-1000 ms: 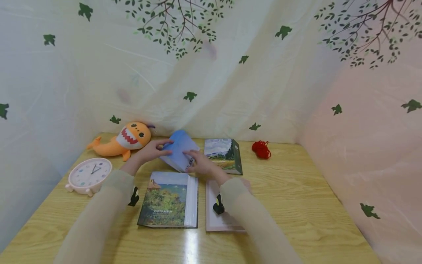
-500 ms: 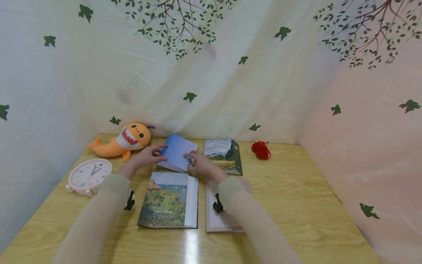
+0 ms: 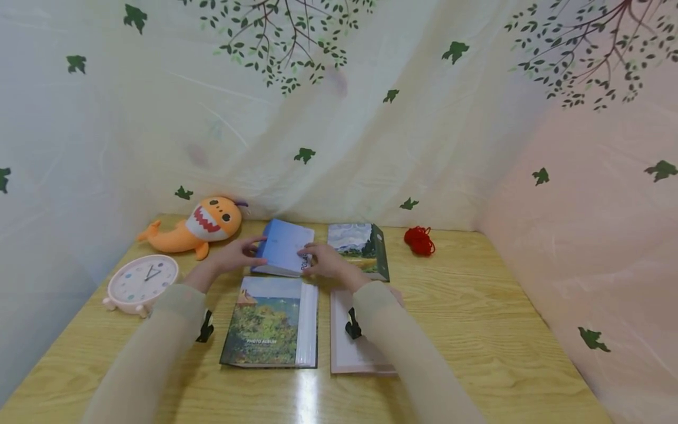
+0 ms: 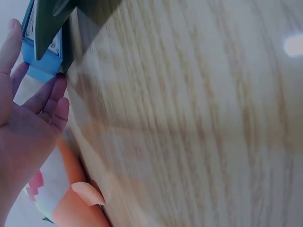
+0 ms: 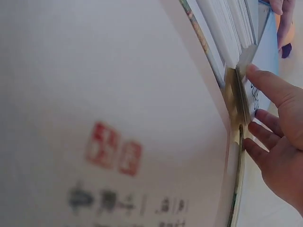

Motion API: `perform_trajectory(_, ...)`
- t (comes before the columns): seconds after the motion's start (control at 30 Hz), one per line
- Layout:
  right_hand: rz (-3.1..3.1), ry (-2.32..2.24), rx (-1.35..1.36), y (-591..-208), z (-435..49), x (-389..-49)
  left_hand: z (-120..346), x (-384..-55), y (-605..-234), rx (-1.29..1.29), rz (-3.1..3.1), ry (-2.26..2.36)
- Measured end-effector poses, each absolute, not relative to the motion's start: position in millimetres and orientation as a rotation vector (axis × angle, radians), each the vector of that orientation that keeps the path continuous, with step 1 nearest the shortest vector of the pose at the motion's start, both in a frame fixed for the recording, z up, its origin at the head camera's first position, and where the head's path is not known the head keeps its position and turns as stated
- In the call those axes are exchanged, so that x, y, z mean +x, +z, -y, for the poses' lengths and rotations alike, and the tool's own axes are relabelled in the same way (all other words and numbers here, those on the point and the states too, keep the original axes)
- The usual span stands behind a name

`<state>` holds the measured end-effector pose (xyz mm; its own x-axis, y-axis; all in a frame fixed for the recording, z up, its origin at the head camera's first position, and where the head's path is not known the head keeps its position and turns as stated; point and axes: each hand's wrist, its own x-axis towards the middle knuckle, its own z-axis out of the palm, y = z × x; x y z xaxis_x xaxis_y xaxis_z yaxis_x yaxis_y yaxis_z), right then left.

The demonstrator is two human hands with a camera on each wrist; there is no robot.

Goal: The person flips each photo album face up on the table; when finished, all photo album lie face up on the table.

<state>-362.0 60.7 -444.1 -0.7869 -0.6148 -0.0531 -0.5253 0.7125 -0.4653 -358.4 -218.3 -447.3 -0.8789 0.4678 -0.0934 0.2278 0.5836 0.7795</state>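
Note:
A thick blue book (image 3: 286, 246) with dark lettering lies flat near the back of the table. My left hand (image 3: 233, 255) is at its left side, fingertips touching the blue spine (image 4: 42, 68) in the left wrist view. On the opposite side, my right hand (image 3: 328, 262) rests its fingers along the book's right edge; the right wrist view has the thumb (image 5: 267, 82) at its near corner. Just in front is a photo album (image 3: 267, 324) with a painted garden cover. A pale pink book (image 3: 365, 350) lies partly under my right forearm.
Behind my right hand lies a landscape-covered book (image 3: 352, 241), with a ball of red yarn (image 3: 419, 241) to its right. An orange shark plush (image 3: 198, 229) and a pink clock (image 3: 143, 282) sit on the left. A printed curtain (image 3: 339, 129) backs the wooden table (image 3: 477, 341).
The blue book has come down from a tilted position to lie flat, turning straighter in line with the album. Both hands have lowered with it, the left shifting slightly left.

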Motion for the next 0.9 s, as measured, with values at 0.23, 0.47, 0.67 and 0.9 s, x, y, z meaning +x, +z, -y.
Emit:
perform_trajectory(0.23,-2.711,-0.637,-0.906,-444,-62,-363,216,-357,-443,0.581,-2.614,1.052)
perform_trajectory(0.47,-2.714,-0.701,-0.91,-445,-67,-362,212,-355,-435,0.641,-2.727,0.948)
perform_trajectory(0.67,-2.708,-0.832,-0.87,-433,-80,-359,201,-354,-424,0.772,-2.865,0.858)
perform_trajectory(0.9,-2.753,-0.874,-0.719,-416,-108,-356,162,-347,-403,0.884,-2.914,0.791)
